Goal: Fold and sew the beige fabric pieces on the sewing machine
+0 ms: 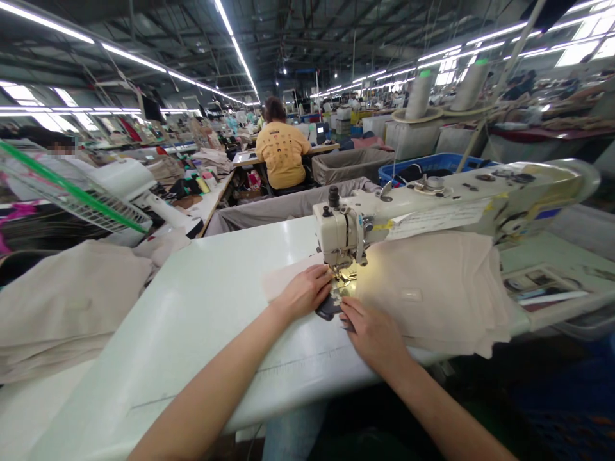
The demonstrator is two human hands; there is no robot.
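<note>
Left hand (304, 293): fingers extended, gently bent, laid on thin pale-beige cloth (279, 280); cream metal sewing machine (332, 234) just beyond the fingertips. Right hand (377, 334): fingers curled, hold unclear; stacked beige fabric panels (442, 282) right of them.

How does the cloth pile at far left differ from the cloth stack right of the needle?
The left pile is rumpled, with folds; the right stack lies flatter, with layered edges. The left pile sits beside the table, the right stack by the sewing machine. Both are pale beige.
</note>
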